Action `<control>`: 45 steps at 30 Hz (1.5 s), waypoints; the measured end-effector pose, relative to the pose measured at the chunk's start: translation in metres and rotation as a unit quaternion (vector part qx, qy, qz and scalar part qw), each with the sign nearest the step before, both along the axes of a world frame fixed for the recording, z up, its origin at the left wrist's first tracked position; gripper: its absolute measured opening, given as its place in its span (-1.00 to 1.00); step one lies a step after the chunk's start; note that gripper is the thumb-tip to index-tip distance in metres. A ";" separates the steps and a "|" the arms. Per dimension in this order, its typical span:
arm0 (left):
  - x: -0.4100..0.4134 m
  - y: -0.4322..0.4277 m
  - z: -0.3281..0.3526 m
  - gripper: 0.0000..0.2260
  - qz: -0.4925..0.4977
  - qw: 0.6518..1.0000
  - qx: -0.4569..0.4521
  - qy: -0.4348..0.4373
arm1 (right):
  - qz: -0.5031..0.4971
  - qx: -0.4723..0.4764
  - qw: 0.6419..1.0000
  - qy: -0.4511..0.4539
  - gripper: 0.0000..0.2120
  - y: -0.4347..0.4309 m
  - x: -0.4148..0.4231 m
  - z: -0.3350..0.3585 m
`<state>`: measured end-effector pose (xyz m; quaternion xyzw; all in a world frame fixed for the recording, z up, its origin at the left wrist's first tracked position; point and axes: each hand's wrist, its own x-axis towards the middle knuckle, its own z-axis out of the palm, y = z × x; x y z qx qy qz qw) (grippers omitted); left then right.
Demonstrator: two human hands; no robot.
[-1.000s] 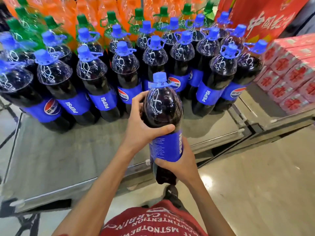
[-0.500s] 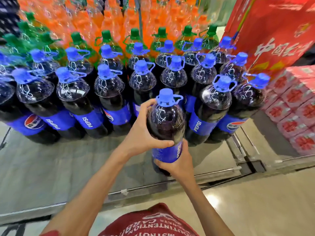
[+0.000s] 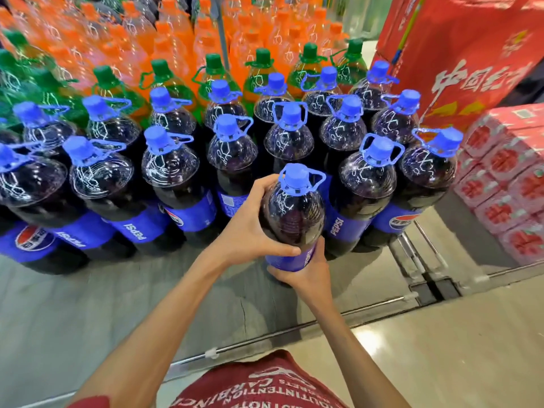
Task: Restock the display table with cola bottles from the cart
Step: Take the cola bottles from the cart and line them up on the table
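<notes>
I hold a large cola bottle [image 3: 294,213] with a blue cap and blue label upright over the grey display table [image 3: 117,304]. My left hand [image 3: 250,231] grips its shoulder from the left, thumb across the front. My right hand [image 3: 306,272] grips the label band from below and the right. The bottle stands at the front of a gap in the front row, close against a neighbouring cola bottle [image 3: 365,195] on its right. Whether its base touches the table is hidden by my hands. Several more cola bottles [image 3: 173,184] stand in rows behind and to the left.
Green-capped bottles [image 3: 212,72] and orange soda bottles [image 3: 176,33] fill the back of the table. A red carton stack [image 3: 459,54] rises at the right, with pink shrink-wrapped packs [image 3: 506,184] below it. A metal rail [image 3: 294,340] edges the table front; tiled floor [image 3: 441,348] lies to the right.
Both hands have carried the bottle forward and down over the table edge, into the gap in the front row beside the right-hand bottles. My grip has stayed the same.
</notes>
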<state>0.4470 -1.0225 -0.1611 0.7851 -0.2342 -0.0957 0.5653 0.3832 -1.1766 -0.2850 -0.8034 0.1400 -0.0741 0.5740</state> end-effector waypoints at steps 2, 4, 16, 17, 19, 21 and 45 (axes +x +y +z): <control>0.005 0.002 0.001 0.02 -0.017 1.000 0.009 -0.009 | -0.020 0.001 1.000 -0.012 -0.18 0.004 0.002 -0.002; 0.009 0.004 0.002 0.02 -0.032 0.999 0.016 -0.015 | -0.038 0.006 0.999 -0.023 -0.21 0.008 0.004 -0.004; 0.028 0.018 0.000 0.00 -0.109 0.991 0.041 -0.065 | -0.145 -0.009 0.989 -0.021 0.01 0.039 -0.015 -0.025; 0.029 0.019 -0.002 0.01 -0.107 0.991 0.042 -0.074 | -0.159 -0.005 0.987 -0.020 0.00 0.043 -0.016 -0.026; 0.029 0.020 -0.005 0.01 -0.104 0.990 0.041 -0.085 | -0.177 0.000 0.984 -0.023 -0.03 0.047 -0.018 -0.028; 0.031 0.021 -0.008 0.01 -0.102 0.990 0.037 -0.090 | -0.185 0.000 0.982 -0.022 -0.06 0.050 -0.017 -0.031; 0.051 -0.005 -0.016 0.01 -0.072 0.988 0.042 -0.132 | -0.208 -0.063 0.975 -0.041 -0.17 0.030 0.008 -0.031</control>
